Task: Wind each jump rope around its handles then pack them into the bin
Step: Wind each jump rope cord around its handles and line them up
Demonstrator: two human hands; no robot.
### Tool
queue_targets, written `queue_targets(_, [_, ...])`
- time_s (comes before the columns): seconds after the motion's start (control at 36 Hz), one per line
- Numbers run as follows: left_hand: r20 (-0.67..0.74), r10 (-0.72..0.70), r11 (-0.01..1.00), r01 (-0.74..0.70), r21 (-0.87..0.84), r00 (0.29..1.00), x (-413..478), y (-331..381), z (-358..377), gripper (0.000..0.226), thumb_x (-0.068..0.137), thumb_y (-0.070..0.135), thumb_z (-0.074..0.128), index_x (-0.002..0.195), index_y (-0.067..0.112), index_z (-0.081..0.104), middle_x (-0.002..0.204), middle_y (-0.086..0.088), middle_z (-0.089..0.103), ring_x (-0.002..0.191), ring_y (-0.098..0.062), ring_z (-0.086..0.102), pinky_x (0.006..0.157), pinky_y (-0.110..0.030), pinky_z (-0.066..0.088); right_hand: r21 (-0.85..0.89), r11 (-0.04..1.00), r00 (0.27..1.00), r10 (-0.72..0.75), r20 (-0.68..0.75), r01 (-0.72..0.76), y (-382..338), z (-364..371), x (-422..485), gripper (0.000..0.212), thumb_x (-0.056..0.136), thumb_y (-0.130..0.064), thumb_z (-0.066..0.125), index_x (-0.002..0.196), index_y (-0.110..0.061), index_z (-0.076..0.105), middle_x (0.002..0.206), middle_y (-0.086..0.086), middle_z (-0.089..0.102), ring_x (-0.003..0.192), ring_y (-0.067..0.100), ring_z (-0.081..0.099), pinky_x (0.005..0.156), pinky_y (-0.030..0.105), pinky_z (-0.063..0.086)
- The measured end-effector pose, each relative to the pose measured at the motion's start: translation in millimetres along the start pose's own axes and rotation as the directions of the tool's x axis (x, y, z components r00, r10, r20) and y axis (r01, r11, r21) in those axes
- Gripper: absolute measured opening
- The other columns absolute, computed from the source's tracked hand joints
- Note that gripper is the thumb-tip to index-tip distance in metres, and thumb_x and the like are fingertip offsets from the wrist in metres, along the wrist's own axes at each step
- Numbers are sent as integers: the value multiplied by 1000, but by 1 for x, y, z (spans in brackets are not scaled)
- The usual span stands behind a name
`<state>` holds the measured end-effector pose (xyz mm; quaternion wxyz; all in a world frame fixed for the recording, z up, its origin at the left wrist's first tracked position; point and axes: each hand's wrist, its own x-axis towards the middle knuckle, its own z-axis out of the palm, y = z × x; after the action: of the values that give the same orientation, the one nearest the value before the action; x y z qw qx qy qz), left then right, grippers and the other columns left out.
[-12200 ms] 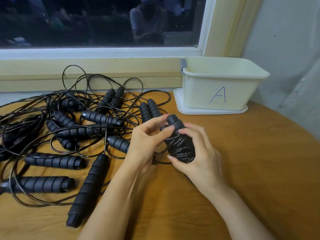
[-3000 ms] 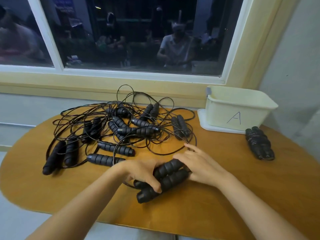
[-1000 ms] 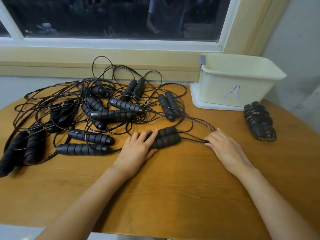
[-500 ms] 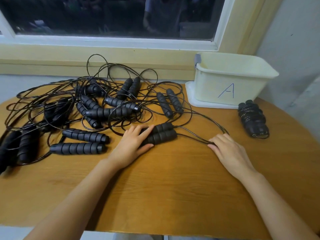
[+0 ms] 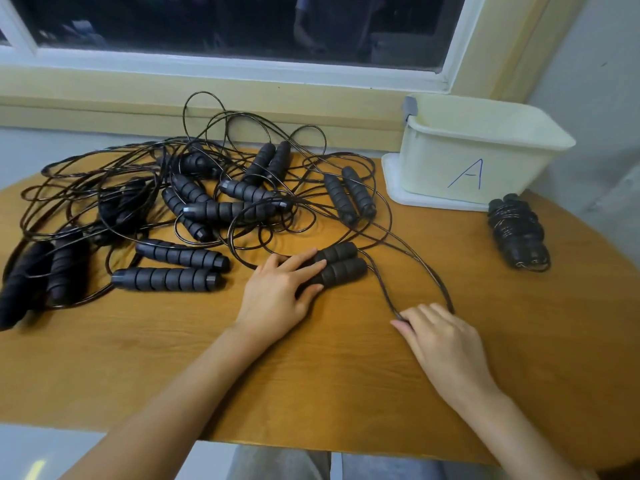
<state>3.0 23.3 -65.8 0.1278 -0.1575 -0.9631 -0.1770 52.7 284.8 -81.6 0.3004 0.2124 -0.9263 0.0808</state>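
Observation:
Two black foam handles (image 5: 341, 263) lie side by side at the middle of the wooden table. My left hand (image 5: 277, 292) rests on their near ends with straight fingers. Their thin black cord (image 5: 420, 263) runs right in a long loop, and its end passes under the fingers of my right hand (image 5: 443, 337), which presses it flat on the table. One wound jump rope bundle (image 5: 517, 233) lies on the table just right of the cream bin (image 5: 485, 157) marked "A". I cannot see inside the bin.
A tangled pile of several unwound jump ropes (image 5: 207, 206) covers the left and back of the table (image 5: 346, 375). The bin stands on its lid (image 5: 391, 181) at the back right, under the window sill. A grey wall closes the right side.
My right hand has slid toward me along the table, dragging the cord loop out longer. My left hand stays on the two handles.

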Motion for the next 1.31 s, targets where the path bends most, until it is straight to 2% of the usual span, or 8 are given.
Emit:
queue_targets(0.19, [53,-26,1000,25,19,998,2,2,-4,47,95,45,57,140,39,51,151,17,41,110,-19,49,83,-32,47,82,997,1000,-10,-9,10,-67,1,2,35,99,-36,45,79,-16,67,72,-4,61,66,12,57,50,26,50])
queue_targets(0.53, [320,-22,998,4,56,947,11,5,-26,57,98,62,25,149,39,38,158,17,26,123,-20,40,77,-30,40,59,997,998,-36,-59,40,-122,5,25,32,97,-30,48,81,-15,71,65,-5,58,55,11,57,41,22,44])
queue_targets(0.64, [411,-18,997,-16,78,911,19,5,-33,80,84,79,38,150,35,37,159,14,24,131,-25,38,92,-38,43,33,999,999,-21,-27,21,-134,9,26,12,88,-22,72,90,-12,76,66,-4,62,53,10,59,41,21,41])
queue_targets(0.75, [460,18,988,-86,127,888,24,2,-36,86,80,74,56,152,34,32,160,12,22,136,-27,35,94,-39,44,51,999,999,-6,43,4,-144,11,23,20,82,-23,80,97,-10,76,69,-3,65,51,9,60,39,21,42])
queue_targets(1.06, [373,67,995,-88,40,925,22,-10,-32,61,92,52,59,148,44,35,158,20,28,128,-21,41,86,-30,40,91,990,986,-116,119,105,-121,2,27,15,79,-24,82,89,-16,75,66,-6,61,53,9,59,37,22,42])
queue_targets(1.11, [352,60,997,-72,20,934,18,-10,-32,60,93,51,59,147,45,35,157,22,28,133,-23,38,91,-33,41,107,985,979,-149,140,135,-105,-1,28,8,87,-27,74,83,-20,73,66,-8,60,55,9,59,39,22,43])
queue_targets(1.19, [301,59,998,-57,-15,952,14,-11,-28,60,93,49,59,148,44,34,156,22,30,134,-24,38,99,-36,41,134,975,964,-199,178,176,-79,-6,31,24,93,-38,57,82,-23,72,69,-11,63,60,8,61,42,22,45])
queue_targets(1.31, [212,66,997,-59,-39,975,10,-13,-19,60,92,47,61,147,43,36,153,21,36,114,-12,43,81,-24,39,188,958,945,-254,206,217,-41,-8,36,18,84,-37,64,83,-22,73,74,-12,66,67,7,61,45,20,47])
